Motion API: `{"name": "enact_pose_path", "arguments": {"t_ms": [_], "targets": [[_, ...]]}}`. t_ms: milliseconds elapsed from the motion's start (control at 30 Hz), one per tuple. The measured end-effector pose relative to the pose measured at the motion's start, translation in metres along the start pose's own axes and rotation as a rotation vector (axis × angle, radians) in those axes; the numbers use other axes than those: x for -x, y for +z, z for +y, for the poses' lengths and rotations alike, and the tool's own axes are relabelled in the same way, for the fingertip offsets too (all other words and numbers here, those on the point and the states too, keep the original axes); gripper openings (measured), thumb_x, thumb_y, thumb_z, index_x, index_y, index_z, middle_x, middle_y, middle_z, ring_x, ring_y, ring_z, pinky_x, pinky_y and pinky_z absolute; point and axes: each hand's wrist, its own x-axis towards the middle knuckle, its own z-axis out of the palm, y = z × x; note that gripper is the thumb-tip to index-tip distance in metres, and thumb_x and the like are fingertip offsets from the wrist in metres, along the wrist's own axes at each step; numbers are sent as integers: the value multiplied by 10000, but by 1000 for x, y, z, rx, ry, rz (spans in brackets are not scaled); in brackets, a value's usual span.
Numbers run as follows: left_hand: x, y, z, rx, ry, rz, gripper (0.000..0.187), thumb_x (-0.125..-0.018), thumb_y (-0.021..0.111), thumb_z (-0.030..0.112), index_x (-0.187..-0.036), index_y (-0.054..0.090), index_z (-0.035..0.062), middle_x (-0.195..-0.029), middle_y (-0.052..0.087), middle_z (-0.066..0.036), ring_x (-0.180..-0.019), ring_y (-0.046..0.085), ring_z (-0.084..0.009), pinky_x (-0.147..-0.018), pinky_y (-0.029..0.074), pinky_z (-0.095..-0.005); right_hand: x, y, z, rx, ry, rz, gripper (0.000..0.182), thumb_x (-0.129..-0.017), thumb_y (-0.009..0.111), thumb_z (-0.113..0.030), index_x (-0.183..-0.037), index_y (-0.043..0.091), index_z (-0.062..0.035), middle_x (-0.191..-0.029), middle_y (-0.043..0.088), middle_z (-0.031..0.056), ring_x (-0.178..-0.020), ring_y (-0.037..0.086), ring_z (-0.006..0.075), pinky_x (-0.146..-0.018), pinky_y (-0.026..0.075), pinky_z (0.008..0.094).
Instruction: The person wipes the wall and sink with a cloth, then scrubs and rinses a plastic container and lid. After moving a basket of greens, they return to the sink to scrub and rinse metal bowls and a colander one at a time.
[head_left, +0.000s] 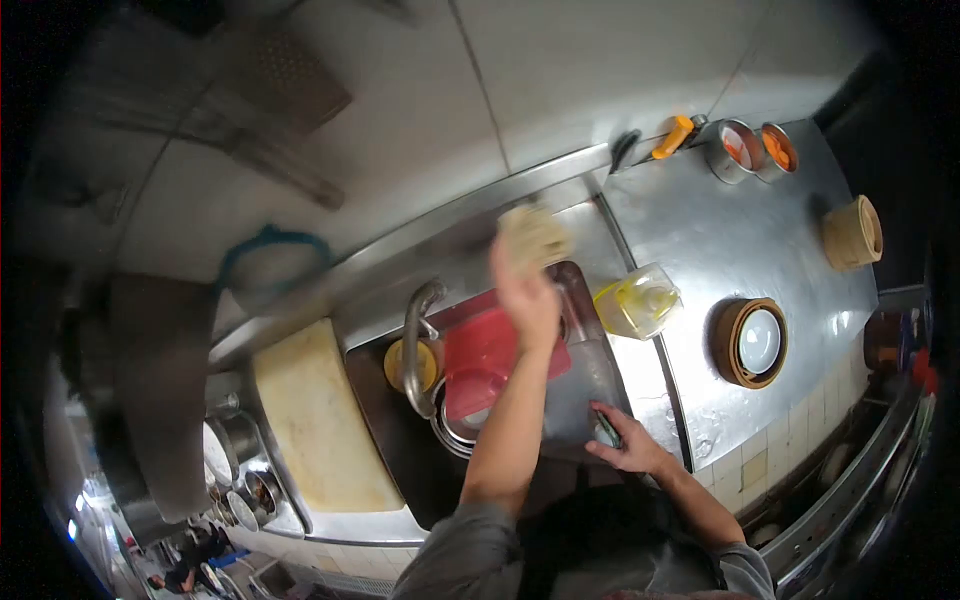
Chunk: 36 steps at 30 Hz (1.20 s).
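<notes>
My left hand (pixel 525 300), blurred by motion, reaches over the far side of the sink. In its fingers is a crumpled beige cloth (pixel 537 237), also smeared. Below it a red plastic basin (pixel 470 355) lies in the sink (pixel 372 400), partly hidden by my forearm. Near the sink's right edge my right hand (pixel 632 446) is closed around a small green-and-pale object (pixel 606 430), whose kind I cannot make out. The curved faucet (pixel 412 340) stands left of the red basin. Round metal bowls (pixel 452 435) show under the basin.
A yellow-tinted clear jug (pixel 640 302) stands right of the sink. Farther right are a bamboo steamer (pixel 733 345) holding a white bowl (pixel 759 341), another steamer (pixel 848 235) and metal containers (pixel 735 152). A cutting board (pixel 320 420) lies left. A person (pixel 185 575) is in the distance.
</notes>
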Motion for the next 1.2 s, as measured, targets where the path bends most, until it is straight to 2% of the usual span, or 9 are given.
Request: {"name": "enact_pose_path", "arguments": {"t_ms": [100,200,333,467,733,900,967,1067,1200], "targets": [[14,-31,-38,-264,-167,374,579,-997,558,140,-1500,362,-69,-1529,437,-217,-1383,463,-373,-1175,340,-450,8,3,12,-33,1,23,751,-916,769,-373,-1485,427,-23,-1361,583,249,-1259,594,346,-1060,466,397],[14,-14,-61,-937,-60,138,626,-900,654,95,-1467,415,-21,-1501,432,-242,-1415,387,-429,-1196,278,-520,11,7,17,-42,12,5,751,-922,758,-393,-1488,426,-27,-1355,586,247,-1253,598,352,-1050,473,402],[-13,-6,-50,-766,16,-346,598,-824,686,34,-1394,506,28,-1430,519,-219,-1343,465,-438,-1139,348,-545,10,8,9,-32,-39,11,755,-921,755,-403,-1485,428,-23,-1329,602,239,-1222,615,352,-1033,484,404],[-11,-4,4,-139,-110,-177,523,-850,595,-67,-1358,576,54,-1335,614,-205,-1263,565,-422,-1091,436,-431,0,0,9,-23,-18,-17,757,-921,752,-407,-1487,426,-23,-1298,617,236,-1198,629,354,-1022,494,406],[-195,31,201,-495,964,323,610,-834,665,34,-1432,547,47,-1413,484,-227,-1305,456,-441,-1062,408,-533,11,1,11,-19,-153,72,768,-923,745,-421,-1503,411,-44,-1281,623,238,-1180,636,360,-1021,494,416],[-186,26,98,-834,913,72,616,-833,585,31,-1446,546,77,-1332,567,-223,-1214,523,-461,-1044,387,-586,10,4,16,-94,-66,13,765,-923,745,-421,-1502,414,-46,-1309,614,241,-1195,627,367,-1026,491,409],[-142,11,38,-862,659,-187,595,-851,571,33,-1444,555,86,-1327,581,-231,-1239,526,-447,-1076,378,-578,10,-4,16,-82,-63,-10,761,-923,746,-421,-1499,418,-46,-1317,611,241,-1204,624,366,-1029,490,405],[-128,3,23,-780,637,-148,561,-845,584,36,-1401,591,118,-1260,622,-198,-1141,577,-420,-998,434,-552,12,-9,22,-89,-74,1,755,-920,751,-414,-1492,427,-43,-1323,610,242,-1212,623,362,-1031,490,400],[-194,27,121,-617,898,324,574,-818,607,70,-1386,601,149,-1291,600,-166,-1140,563,-424,-1003,424,-586,10,-11,28,-111,-89,34,753,-913,765,-389,-1486,431,-33,-1333,604,239,-1211,624,352,-1032,489,400]]}}
